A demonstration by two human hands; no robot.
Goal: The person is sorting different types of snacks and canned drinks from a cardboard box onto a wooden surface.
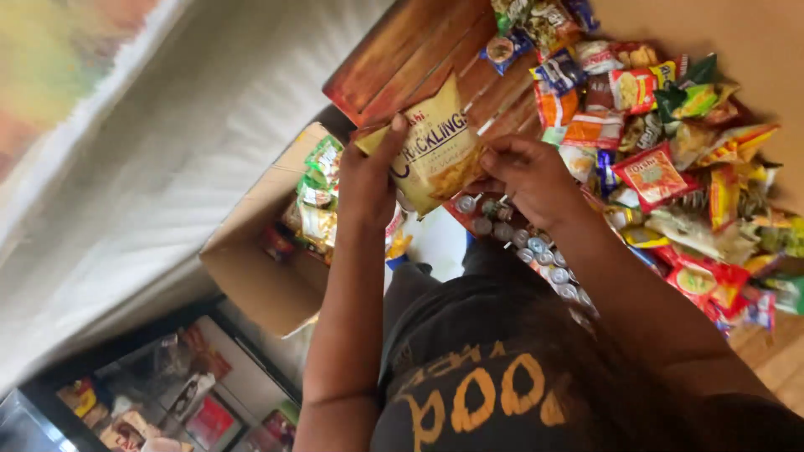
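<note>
Both my hands hold a yellow snack bag (431, 151) over the edge of a reddish wooden table (402, 50). My left hand (368, 180) grips the bag's left side with the thumb on its front. My right hand (528, 176) pinches its right edge. The bag is tilted, with its printed face toward me. Just below my right hand runs a row of several small capped bottles (536, 251).
A big pile of colourful snack packets (670, 151) covers the table's right side. An open cardboard box (268, 276) with more packets sits left of my left arm. A glass-fronted case (167, 393) lies at lower left, white cloth (167, 167) beside it.
</note>
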